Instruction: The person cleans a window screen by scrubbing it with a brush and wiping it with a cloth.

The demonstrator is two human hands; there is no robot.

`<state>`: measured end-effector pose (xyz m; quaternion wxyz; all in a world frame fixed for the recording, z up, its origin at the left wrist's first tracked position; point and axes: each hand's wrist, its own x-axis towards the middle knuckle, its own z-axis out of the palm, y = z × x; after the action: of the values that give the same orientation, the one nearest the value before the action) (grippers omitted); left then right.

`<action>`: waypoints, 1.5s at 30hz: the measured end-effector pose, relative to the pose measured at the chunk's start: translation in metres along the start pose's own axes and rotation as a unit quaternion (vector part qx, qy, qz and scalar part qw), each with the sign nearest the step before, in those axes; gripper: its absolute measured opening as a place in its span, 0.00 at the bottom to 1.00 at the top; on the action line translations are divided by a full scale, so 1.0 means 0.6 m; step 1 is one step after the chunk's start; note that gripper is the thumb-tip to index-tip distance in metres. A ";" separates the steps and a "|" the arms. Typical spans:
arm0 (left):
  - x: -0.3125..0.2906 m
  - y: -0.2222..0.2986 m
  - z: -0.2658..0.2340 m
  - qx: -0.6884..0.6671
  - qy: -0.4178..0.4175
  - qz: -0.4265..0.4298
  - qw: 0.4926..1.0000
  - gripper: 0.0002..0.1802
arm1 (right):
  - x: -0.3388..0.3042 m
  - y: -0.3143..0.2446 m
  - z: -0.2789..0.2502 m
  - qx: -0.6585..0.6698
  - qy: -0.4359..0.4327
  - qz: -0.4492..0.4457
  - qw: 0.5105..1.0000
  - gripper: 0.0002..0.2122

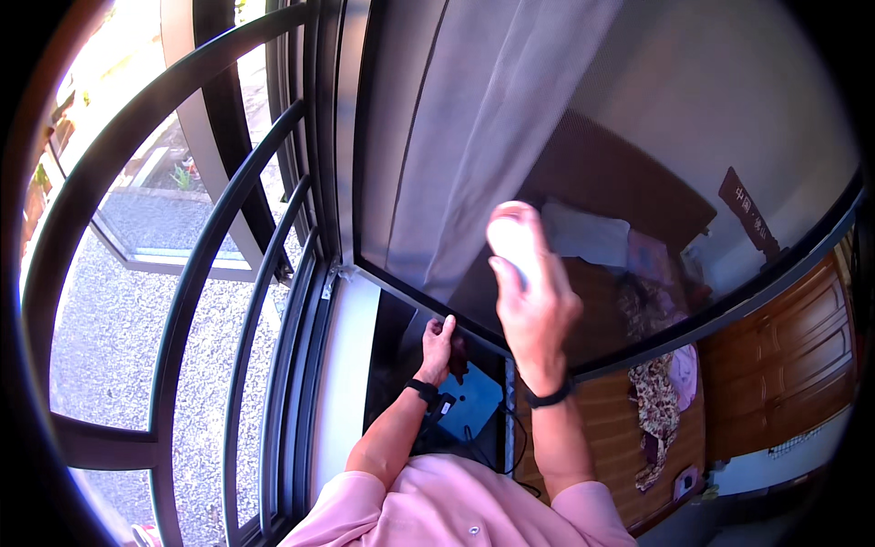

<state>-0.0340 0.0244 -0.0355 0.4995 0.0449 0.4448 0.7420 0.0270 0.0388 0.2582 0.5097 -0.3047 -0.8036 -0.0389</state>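
Note:
A dark-framed window screen panel [583, 182] stands swung inward in front of me. My left hand [437, 351] pinches the lower edge of its frame, thumb up and the other fingers mostly hidden. Higher up, in front of the mesh, my right hand [536, 314] is closed around a small whitish, rounded object [516, 244]. Its kind cannot be made out, because it is bright and blurred. Whether it touches the mesh I cannot tell.
Curved dark window bars [205, 264] run along the left, with an opened glass pane [173, 219] outside. Below my left hand a blue flat item [469, 401] and cables lie on a dark surface. A wooden cabinet [775, 356] and patterned cloth [653, 410] are at right.

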 end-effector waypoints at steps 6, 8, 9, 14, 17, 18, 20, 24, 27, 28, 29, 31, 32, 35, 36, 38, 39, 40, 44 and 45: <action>-0.016 -0.012 0.029 -0.050 -0.085 0.042 0.994 0.19 | -0.194 0.058 0.148 0.072 -0.363 0.131 0.920 0.29; -0.010 -0.003 0.003 -0.106 -0.106 0.018 0.989 0.17 | -0.151 0.009 0.112 0.157 -0.323 0.154 0.920 0.29; -0.027 0.002 0.012 0.093 -0.075 0.013 0.993 0.17 | -0.146 0.018 0.087 0.189 -0.274 0.161 0.929 0.30; -0.006 0.008 0.005 0.044 -0.010 -0.029 0.999 0.21 | -0.026 0.011 -0.006 0.193 -0.026 0.089 0.977 0.29; -0.018 0.014 0.017 0.039 -0.027 -0.044 0.998 0.20 | 0.026 0.037 -0.016 0.066 0.051 -0.006 0.997 0.28; -0.019 0.008 0.021 0.047 -0.029 -0.049 0.997 0.20 | 0.020 0.046 0.005 0.084 0.046 -0.011 0.995 0.25; -0.003 -0.010 0.023 0.028 -0.027 -0.012 0.999 0.20 | -0.036 0.045 0.051 0.016 -0.066 0.021 0.997 0.28; 0.005 -0.019 0.032 -0.043 -0.065 0.015 0.997 0.22 | -0.123 0.054 0.099 0.044 -0.208 0.058 0.976 0.30; 0.026 -0.020 -0.010 0.029 -0.025 0.031 0.999 0.20 | -0.038 -0.004 0.023 0.127 -0.034 0.046 0.990 0.27; 0.001 -0.014 0.019 0.054 -0.018 0.015 0.998 0.20 | -0.018 0.009 -0.010 0.090 -0.007 0.050 0.995 0.26; 0.003 -0.014 0.017 0.049 -0.027 0.016 0.998 0.20 | 0.006 0.005 -0.024 0.069 0.024 0.043 0.996 0.26; 0.006 -0.022 0.020 0.040 -0.025 0.036 0.998 0.20 | 0.001 0.029 0.005 0.055 -0.014 0.072 0.996 0.24; 0.009 -0.024 0.019 0.054 -0.025 0.004 0.998 0.19 | -0.027 0.039 0.025 0.026 -0.061 0.070 0.995 0.27; 0.021 -0.036 0.015 -0.076 -0.088 0.006 0.993 0.19 | -0.122 0.054 0.094 0.034 -0.274 0.119 0.954 0.28; 0.023 -0.026 0.033 -0.261 -0.173 0.084 0.946 0.20 | -0.148 0.053 0.104 0.085 -0.299 0.144 0.939 0.29; 0.027 -0.030 0.071 -0.615 -0.424 0.078 0.660 0.23 | -0.163 0.046 0.093 0.150 -0.303 0.182 0.923 0.29; 0.020 -0.019 0.033 -0.393 -0.245 0.089 0.882 0.23 | -0.161 0.042 0.079 0.169 -0.283 0.200 0.923 0.28; 0.012 -0.024 -0.001 -0.109 -0.110 -0.007 0.988 0.22 | -0.153 0.043 0.050 0.193 -0.245 0.238 0.920 0.27; -0.009 0.009 0.023 0.051 -0.046 0.012 0.998 0.20 | -0.120 0.073 0.010 0.120 -0.030 0.138 0.983 0.24; -0.008 0.006 0.025 0.055 -0.037 0.010 0.998 0.20 | -0.111 0.091 0.004 0.086 -0.008 0.109 0.990 0.22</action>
<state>-0.0266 0.0293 -0.0222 0.5048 0.1038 0.4658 0.7193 0.0736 0.0541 0.1871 0.5287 -0.3460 -0.7700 0.0889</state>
